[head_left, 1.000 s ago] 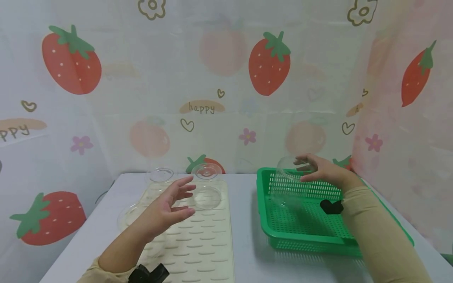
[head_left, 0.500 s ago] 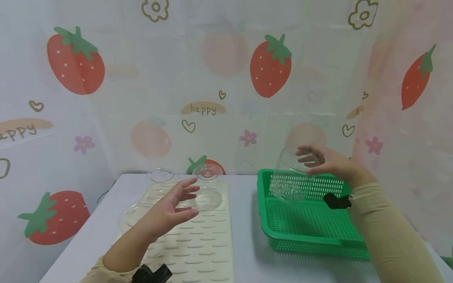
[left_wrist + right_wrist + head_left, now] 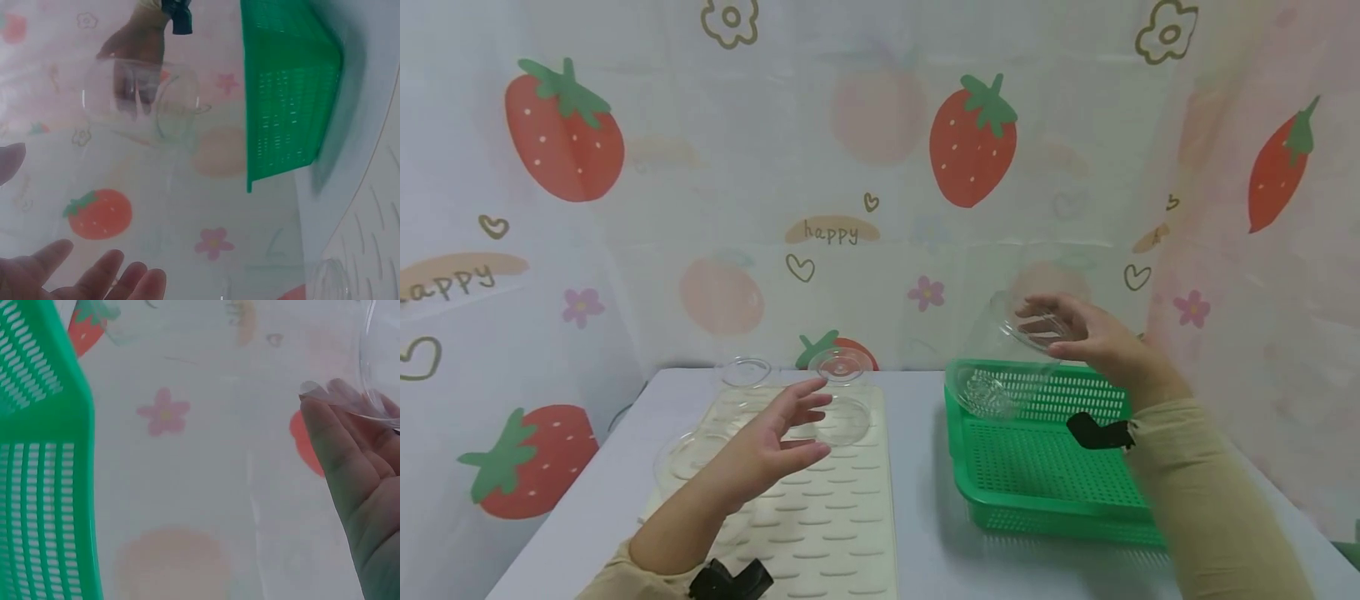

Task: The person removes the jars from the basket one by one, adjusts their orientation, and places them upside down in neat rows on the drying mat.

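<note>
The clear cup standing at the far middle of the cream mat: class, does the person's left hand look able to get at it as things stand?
Probably yes. The left hand hovers open just in front of that clear cup, and nothing lies between them on the cream mat.

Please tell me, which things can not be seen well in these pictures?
- Clear cup, right wrist view: only a rim sliver; the frame edge cuts it.
- Left hand, left wrist view: fingertips only; the bottom edge cuts it.
- Clear lids on the mat, head view: transparent, count uncertain.
</note>
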`<control>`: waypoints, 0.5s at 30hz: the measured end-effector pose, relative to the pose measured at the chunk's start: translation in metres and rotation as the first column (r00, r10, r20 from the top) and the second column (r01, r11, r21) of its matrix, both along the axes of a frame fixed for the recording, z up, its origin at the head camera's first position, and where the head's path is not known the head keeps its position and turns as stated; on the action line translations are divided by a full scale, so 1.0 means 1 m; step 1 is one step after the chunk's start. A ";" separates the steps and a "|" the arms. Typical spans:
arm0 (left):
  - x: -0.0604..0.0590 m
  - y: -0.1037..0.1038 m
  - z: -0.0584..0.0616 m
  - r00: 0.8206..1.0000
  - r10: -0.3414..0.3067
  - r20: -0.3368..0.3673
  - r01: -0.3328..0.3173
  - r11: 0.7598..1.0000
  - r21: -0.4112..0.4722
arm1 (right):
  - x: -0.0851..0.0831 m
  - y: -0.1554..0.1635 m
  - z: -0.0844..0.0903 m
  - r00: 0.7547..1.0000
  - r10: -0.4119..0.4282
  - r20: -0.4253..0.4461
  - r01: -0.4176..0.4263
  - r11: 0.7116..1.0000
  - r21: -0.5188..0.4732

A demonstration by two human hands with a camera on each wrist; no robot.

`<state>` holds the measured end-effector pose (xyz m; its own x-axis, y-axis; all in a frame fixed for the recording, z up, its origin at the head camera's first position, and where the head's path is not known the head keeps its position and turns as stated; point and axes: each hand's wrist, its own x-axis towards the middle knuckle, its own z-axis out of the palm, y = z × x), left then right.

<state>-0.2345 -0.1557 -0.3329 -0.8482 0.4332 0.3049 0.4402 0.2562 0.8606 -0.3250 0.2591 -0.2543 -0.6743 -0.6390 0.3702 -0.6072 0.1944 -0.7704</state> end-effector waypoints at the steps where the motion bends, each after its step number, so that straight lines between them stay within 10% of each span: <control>1: 0.000 0.001 0.000 1.000 -0.004 0.000 0.004 1.000 0.004 | 0.001 -0.002 -0.002 1.000 0.026 -0.008 -0.026 0.999 -0.039; 15: -0.002 0.015 -0.004 0.999 -0.022 0.029 0.022 1.000 0.003 | 0.017 -0.050 -0.021 0.969 0.229 -0.096 -0.248 0.908 -0.337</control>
